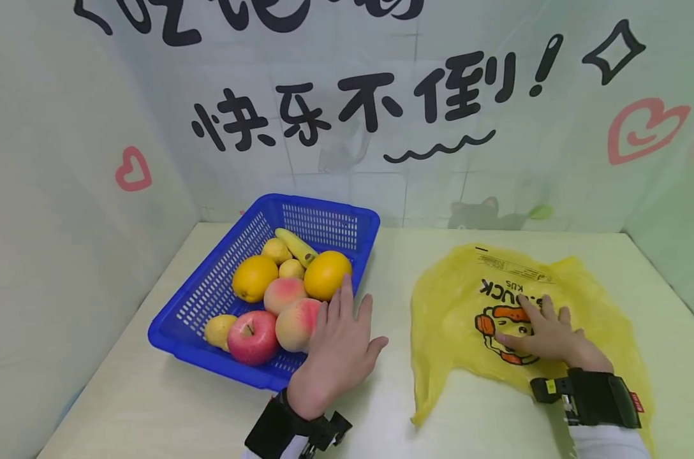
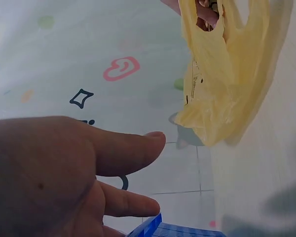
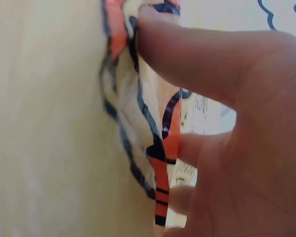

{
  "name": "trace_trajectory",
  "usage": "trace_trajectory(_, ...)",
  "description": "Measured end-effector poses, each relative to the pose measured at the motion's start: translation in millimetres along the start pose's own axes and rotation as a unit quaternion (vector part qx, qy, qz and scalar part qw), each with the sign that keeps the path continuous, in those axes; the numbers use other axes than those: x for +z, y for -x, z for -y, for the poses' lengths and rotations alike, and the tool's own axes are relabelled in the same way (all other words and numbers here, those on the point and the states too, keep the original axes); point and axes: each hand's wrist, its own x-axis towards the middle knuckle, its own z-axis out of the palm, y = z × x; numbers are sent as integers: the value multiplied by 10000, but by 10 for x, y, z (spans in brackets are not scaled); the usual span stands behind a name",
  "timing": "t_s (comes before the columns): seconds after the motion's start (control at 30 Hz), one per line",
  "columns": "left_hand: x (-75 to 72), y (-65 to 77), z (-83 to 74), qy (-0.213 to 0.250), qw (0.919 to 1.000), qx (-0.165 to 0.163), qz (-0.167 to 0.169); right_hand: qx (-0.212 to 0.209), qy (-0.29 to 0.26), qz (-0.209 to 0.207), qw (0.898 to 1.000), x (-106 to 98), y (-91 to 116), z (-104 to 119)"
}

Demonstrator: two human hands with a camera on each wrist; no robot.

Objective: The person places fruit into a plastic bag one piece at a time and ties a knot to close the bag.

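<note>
My left hand [image 1: 338,347] hovers at the right side of a blue plastic basket [image 1: 221,370], its fingers straight and over the rim, close to a peach [image 1: 292,325] and an orange [image 1: 326,275]. Nothing is held in it; the left wrist view shows thumb and fingers extended above the basket's edge. On the table to the right lies a yellow plastic bag [image 1: 439,319] with a printed duck, flattened out. With fingers spread, my right hand [image 1: 553,338] rests on the print. Close up in the right wrist view, the thumb touches the bag's creased film [image 3: 138,98].
Also in the basket are a red apple [image 1: 253,338], a banana [image 1: 294,245], a second orange [image 1: 255,278], another peach [image 1: 284,294] and small yellow fruits [image 1: 276,250]. A printed backdrop [image 1: 347,191] closes off the back and sides of the pale table [image 1: 123,401].
</note>
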Motion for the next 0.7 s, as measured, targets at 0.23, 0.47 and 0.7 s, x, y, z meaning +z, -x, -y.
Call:
trace_trajectory(0.23,-12,-14,-15,-104,9999,-5,71,743,-21,26,9972,-1,11,136)
trace_trajectory(0.47,11,-19,-16,-313,9994,-32,-118,849,-146,-153,9962,20,9,231)
trace_trajectory(0.7,10,-15,-13,-356,9994,-36,-42,818,-148,-241,9962,-66,73,331)
